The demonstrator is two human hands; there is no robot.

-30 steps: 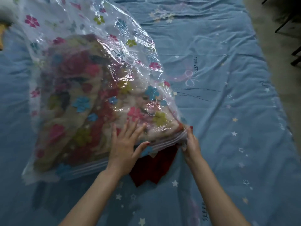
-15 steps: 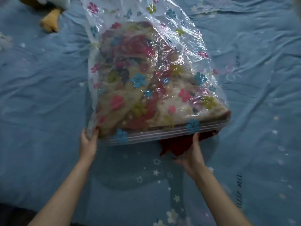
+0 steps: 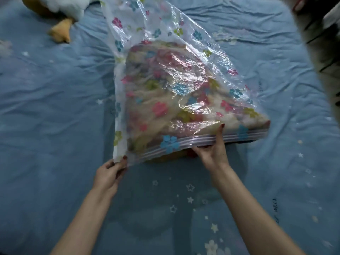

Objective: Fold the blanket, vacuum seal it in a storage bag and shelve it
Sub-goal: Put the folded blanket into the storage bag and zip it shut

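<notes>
- I have the bag (image 3: 184,85) lying on the bed (image 3: 55,107) straight ahead of me, with the folded blanket (image 3: 165,100) inside it and its open mouth turned toward me.
- My left hand (image 3: 108,173) pinches the near-left corner of the bag, thumb on top of the film and fingers curled under.
- My right hand (image 3: 211,151) holds the zip strip (image 3: 193,142) near the middle of its length, thumb pressing from above and fingers beneath the edge.
- The strip is the axis that matters: it runs left to right across my view, rising a little toward the right, from my left grip past my right hand and out to the far-right corner.
- The blanket sits just beyond the strip, and a dark red bit seems to show under the mouth by my right fingers; I cannot tell whether it pokes out.
- I judge the mouth not yet sealed, so the next move is along the strip, and my right hand is nearer its unheld right half.
- A plush toy (image 3: 60,17) lies at far left, well apart from the bag.
</notes>
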